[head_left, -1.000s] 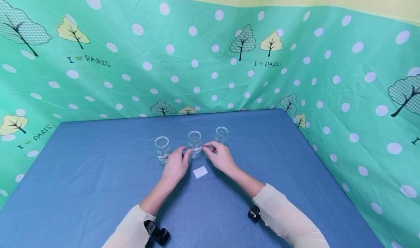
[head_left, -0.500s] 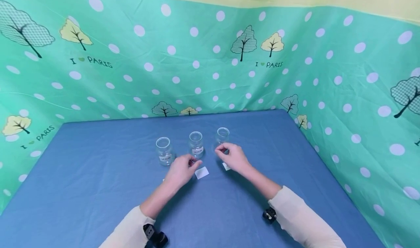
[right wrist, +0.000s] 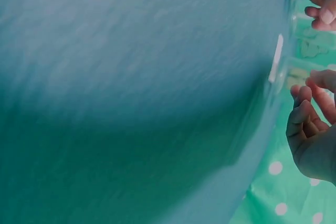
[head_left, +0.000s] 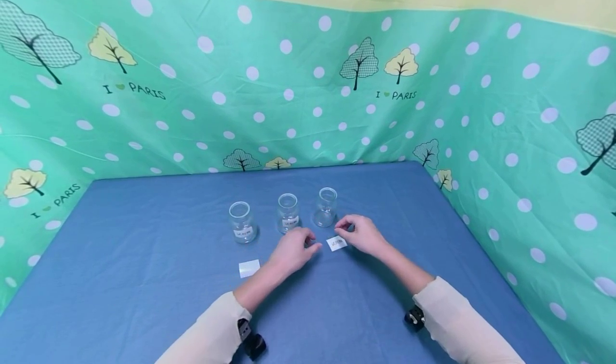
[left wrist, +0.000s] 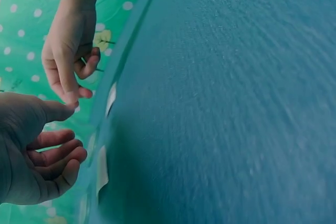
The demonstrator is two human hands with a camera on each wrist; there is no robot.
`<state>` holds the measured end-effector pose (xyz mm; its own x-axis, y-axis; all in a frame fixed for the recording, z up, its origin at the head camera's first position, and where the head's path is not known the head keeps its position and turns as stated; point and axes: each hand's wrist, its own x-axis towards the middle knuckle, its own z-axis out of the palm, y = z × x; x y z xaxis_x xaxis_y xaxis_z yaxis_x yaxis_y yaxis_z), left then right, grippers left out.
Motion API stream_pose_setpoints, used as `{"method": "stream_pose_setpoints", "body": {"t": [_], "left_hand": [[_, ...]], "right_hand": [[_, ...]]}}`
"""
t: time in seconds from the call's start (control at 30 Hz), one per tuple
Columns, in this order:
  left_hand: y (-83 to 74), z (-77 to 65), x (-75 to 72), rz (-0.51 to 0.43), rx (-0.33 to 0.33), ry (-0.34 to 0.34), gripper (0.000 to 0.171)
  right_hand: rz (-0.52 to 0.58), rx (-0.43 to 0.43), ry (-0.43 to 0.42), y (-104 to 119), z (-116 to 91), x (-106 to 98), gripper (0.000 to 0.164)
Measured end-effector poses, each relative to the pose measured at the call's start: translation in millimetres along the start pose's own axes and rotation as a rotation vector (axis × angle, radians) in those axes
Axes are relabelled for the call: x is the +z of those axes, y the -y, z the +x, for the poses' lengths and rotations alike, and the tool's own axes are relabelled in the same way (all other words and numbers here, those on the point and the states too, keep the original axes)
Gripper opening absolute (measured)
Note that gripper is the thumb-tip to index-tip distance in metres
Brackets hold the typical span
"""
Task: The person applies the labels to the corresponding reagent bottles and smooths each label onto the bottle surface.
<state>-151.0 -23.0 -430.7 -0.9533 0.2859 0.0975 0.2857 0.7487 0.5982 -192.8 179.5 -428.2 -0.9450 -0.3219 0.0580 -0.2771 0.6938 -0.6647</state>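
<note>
My left hand (head_left: 293, 249) is above the table, its fingers loosely curved and holding nothing I can see, just in front of the middle glass jar (head_left: 288, 206). That jar bears a small printed label (head_left: 290, 223). My right hand (head_left: 363, 234) hovers by a white printed paper slip (head_left: 335, 243) lying before the right glass jar (head_left: 326, 209). Its thumb and index tips are close together, with nothing visible between them. On the right jar no label shows. In the left wrist view both hands (left wrist: 39, 150) (left wrist: 71, 56) face each other, fingertips near.
A third glass jar (head_left: 241, 219), also labelled, stands at the left of the row. A blank white slip (head_left: 249, 268) lies on the blue tablecloth (head_left: 144, 268) beside my left forearm. Behind the table hangs a green dotted curtain (head_left: 260, 102).
Both hands have left the middle jar and moved rightward. The left hand now covers the spot of the middle slip. The slips at left and right have come into sight.
</note>
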Motion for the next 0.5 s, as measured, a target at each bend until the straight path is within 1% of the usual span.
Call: {"method": "stream_pose_setpoints", "body": {"t": [0.17,0.3,0.4,0.5], "left_hand": [[-4.1,7.2,9.5,0.018,0.022,0.018,0.023],[-7.4,11.6,17.0,0.031,0.027,0.031,0.022],[-9.3,13.5,22.0,0.051,0.038,0.034,0.022],[-10.1,15.4,25.7,0.069,0.03,0.029,0.024]], "right_hand": [[-0.023,0.001,0.037,-16.2,-1.5,-2.5,0.008],[-0.03,0.011,0.054,-26.2,-1.8,-3.6,0.007],[-0.032,0.003,0.068,-29.9,-1.5,-4.1,0.009],[-0.032,-0.014,0.089,-30.6,-1.2,-4.1,0.013]]}}
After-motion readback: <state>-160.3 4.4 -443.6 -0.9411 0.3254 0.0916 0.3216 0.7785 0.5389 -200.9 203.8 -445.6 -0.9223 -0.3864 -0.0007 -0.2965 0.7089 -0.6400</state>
